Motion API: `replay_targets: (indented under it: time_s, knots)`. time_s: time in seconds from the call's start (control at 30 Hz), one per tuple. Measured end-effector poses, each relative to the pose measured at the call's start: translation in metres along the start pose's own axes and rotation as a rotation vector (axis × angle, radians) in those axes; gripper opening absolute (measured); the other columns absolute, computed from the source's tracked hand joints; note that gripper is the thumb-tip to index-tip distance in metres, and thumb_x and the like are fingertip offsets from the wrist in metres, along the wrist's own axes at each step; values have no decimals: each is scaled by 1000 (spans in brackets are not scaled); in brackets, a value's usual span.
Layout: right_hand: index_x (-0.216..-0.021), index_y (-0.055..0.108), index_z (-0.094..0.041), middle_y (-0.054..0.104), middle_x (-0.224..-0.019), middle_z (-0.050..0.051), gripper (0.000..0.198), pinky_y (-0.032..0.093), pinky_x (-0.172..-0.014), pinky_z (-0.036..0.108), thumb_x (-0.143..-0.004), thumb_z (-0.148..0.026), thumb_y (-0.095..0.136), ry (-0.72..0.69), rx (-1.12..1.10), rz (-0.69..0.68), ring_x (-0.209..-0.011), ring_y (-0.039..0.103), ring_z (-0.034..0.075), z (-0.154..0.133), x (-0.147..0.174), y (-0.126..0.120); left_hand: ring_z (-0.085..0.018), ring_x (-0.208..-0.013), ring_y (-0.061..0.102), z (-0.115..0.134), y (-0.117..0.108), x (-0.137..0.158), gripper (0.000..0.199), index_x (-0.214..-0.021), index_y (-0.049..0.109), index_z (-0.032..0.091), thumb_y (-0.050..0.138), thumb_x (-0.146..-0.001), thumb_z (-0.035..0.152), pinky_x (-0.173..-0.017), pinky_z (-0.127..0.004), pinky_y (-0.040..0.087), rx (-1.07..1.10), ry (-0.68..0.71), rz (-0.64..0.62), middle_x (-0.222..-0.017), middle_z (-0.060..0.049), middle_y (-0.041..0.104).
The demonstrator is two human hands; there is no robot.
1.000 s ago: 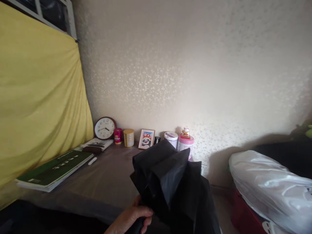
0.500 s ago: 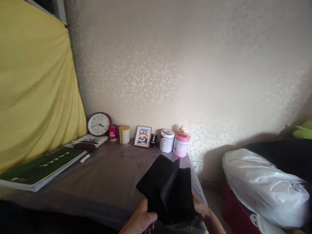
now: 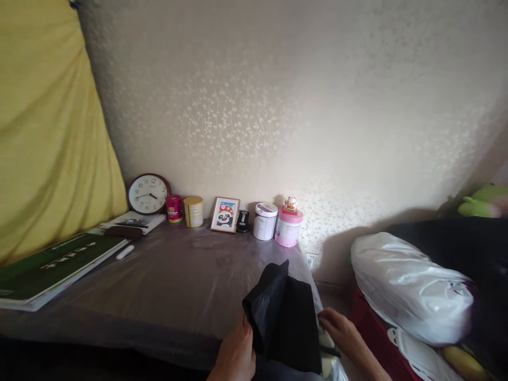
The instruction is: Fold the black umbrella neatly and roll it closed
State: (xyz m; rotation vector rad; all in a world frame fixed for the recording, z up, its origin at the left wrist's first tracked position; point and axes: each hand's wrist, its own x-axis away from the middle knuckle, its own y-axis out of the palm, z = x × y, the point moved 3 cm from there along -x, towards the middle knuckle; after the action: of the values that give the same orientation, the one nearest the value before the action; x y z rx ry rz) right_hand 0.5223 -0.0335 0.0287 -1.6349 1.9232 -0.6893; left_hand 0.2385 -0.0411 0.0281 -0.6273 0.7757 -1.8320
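A black folded umbrella (image 3: 283, 317) with loose dark fabric hangs over the near right corner of the table (image 3: 170, 286). My left hand (image 3: 236, 354) grips it from the left near its lower end. Just to the umbrella's right, my right hand (image 3: 341, 333) has its fingers spread and rests against the fabric's edge and the clear plastic sheet at the table's corner.
Along the wall stand a round clock (image 3: 148, 193), a red tin (image 3: 174, 208), a gold tin (image 3: 193, 211), a panda picture frame (image 3: 225, 214), a white tub (image 3: 265, 220) and a pink tub (image 3: 288, 227). A green book (image 3: 51, 262) lies left. A white plastic bag (image 3: 408, 291) sits right.
The umbrella has dropped from raised in front of the tubs to low at the table's corner. My right hand came into view beside it. The view shifted right and down.
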Motion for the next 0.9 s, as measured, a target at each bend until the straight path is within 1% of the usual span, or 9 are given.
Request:
replay_targets:
  time_s: [0.07,0.13,0.27,0.37,0.47,0.57,0.7,0.8,0.9]
  knots:
    - [-85,63,-22,69,-84,5,25,50,-67,29,-77,-43,50,-76,38,217,-73,63,19,-18,-2,-9,-22,-107,56,0,1,1,80,-140,17,18,50,-67,9,-88,-28,43,-35,4,0,-139,-11,38]
    - [-95,61,-22,67,-92,6,28,51,-68,28,-82,-41,46,-198,28,272,-77,64,19,-44,-6,-7,-23,-114,51,-3,2,0,80,-140,17,17,51,-67,12,-93,-29,42,-58,17,28,-141,-12,36]
    - [-111,55,-24,64,-95,5,28,50,-75,28,-88,-31,40,-464,130,247,-83,63,17,-93,-14,14,-24,-125,41,-17,10,-4,84,-140,11,13,53,-68,17,-100,-30,38,-31,52,8,-146,-15,25]
    - [-117,51,-25,62,-100,5,32,50,-75,28,-88,-22,37,-542,219,238,-84,63,16,-109,-21,32,-23,-132,30,-25,17,-6,86,-141,8,10,52,-67,16,-107,-32,29,10,82,1,-147,-16,24]
    - [-110,55,-24,61,-96,5,30,50,-72,27,-89,-19,35,-569,285,242,-82,63,16,-113,-30,42,-22,-134,25,-24,18,-6,86,-141,8,9,51,-67,13,-109,-31,25,34,94,18,-147,-16,25]
    - [-99,60,-22,61,-89,4,28,49,-66,26,-90,-20,34,-578,321,251,-74,62,16,-116,-39,44,-23,-132,30,-17,14,-2,87,-142,4,13,49,-68,11,-106,-31,31,37,79,3,-147,-13,25]
    - [-100,60,-24,62,-91,4,28,49,-67,25,-91,-20,34,-594,299,278,-75,62,15,-125,-52,46,-24,-121,47,-6,13,2,93,-142,-1,22,51,-66,6,-96,-28,41,-25,8,-33,-148,-11,24]
    - [-99,61,-25,62,-94,3,26,48,-70,24,-91,-21,36,-591,310,247,-79,62,15,-133,-61,59,-24,-104,60,-2,23,0,94,-142,3,23,50,-64,-1,-84,-26,48,-155,-104,-108,-149,-14,19]
    - [-97,61,-25,62,-93,3,24,47,-72,23,-92,-21,38,-596,348,195,-84,61,15,-134,-67,80,-24,-93,65,-1,37,-5,81,-141,14,19,41,-69,-4,-76,-27,51,-272,-191,-160,-148,-17,18]
